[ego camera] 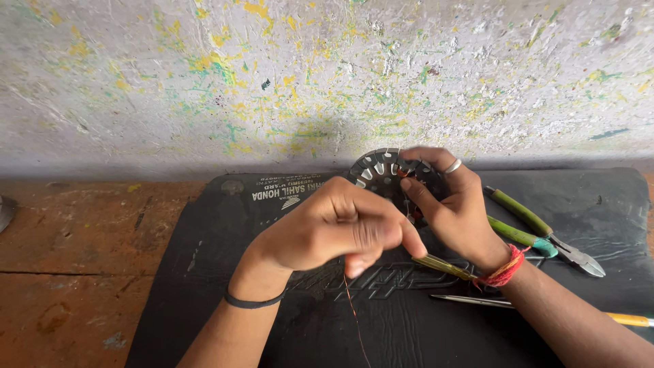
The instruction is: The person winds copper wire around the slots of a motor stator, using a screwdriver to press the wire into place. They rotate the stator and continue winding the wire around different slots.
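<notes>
Starting at the left, the brown worktop is worn and stained, and a black rubber mat lies on it against the paint-speckled wall. The left hand comes up from the bottom edge with a black band around the wrist. Its back faces the camera, and its fingers are curled tight and pinched on a thin copper wire, which hangs down from the fist toward the bottom edge. Just beyond this hand stands a round slotted metal disc, upright over the mat, near the wall. The right hand reaches in from the lower right, with a red thread on the wrist and a ring on one finger. Its fingers are wrapped around the right side of the disc and hold it firmly. A yellowish thin tool lies partly under the two hands; what kind it is I cannot tell. Further right, pliers with green handles lie on the mat, near the right wrist. Below the right forearm lies a screwdriver with a yellow handle.
</notes>
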